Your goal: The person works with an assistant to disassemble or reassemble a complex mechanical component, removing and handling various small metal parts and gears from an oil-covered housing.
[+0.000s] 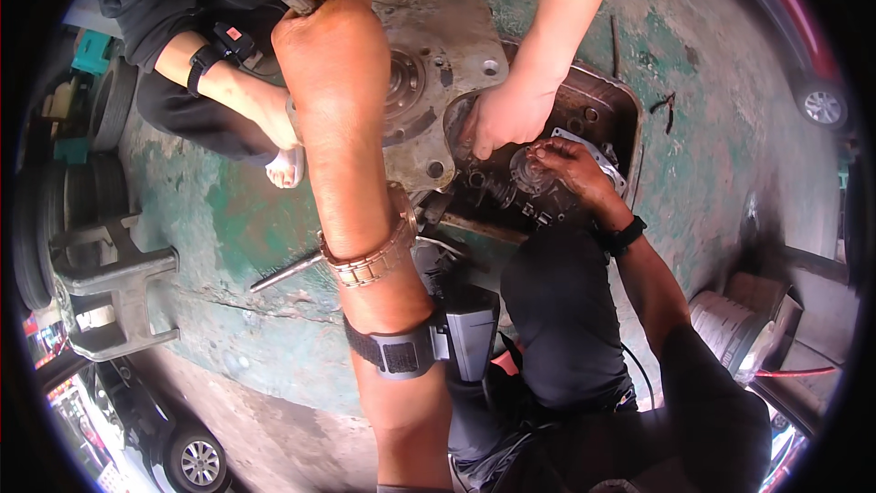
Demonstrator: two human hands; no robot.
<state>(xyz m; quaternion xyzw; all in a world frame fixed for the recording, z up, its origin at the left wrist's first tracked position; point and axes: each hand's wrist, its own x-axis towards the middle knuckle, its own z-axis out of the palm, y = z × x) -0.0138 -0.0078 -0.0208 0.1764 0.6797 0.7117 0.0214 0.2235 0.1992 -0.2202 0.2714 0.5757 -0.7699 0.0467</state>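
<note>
My left hand (333, 46) is closed in a fist, with the end of a dark metal cylinder (295, 0) sticking out of it; the rest is hidden in the fist. Beneath that hand is a large flat metal housing (433, 27) with bolt holes and a round centre bore. Over a greasy metal tray (607, 91) at the right, my right hand (575, 169) has its fingers closed at the rim of a round metal part (527, 169). Gears and small parts (493, 187) lie around it in the tray.
A co-worker opposite has one hand (506, 119) at the housing's edge and another arm (228, 82) beside it. A metal bar (287, 272) is near my left wrist. A plastic stool (119, 283) and tyres (82, 192) stand left; pliers (666, 110) lie right, near a bucket (730, 324).
</note>
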